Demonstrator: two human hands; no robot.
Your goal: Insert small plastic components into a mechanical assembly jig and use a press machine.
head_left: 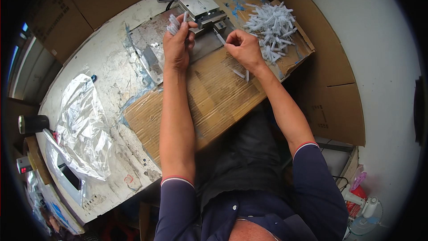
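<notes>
A scuffed white surface [107,58] carries corrugated cardboard [214,93], a small metal press [203,11] and a heap of clear plastic tubes [273,29]. Your left hand [177,44] grips a tube bundle [174,24]; your right hand [243,49] pinches a single tube [220,39] beside the press.

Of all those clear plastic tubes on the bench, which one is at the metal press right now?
The single tube pinched by the right hand, its far end at the metal press. The others sit bunched in the left hand, heaped in the pile, or loose on the cardboard.
</notes>
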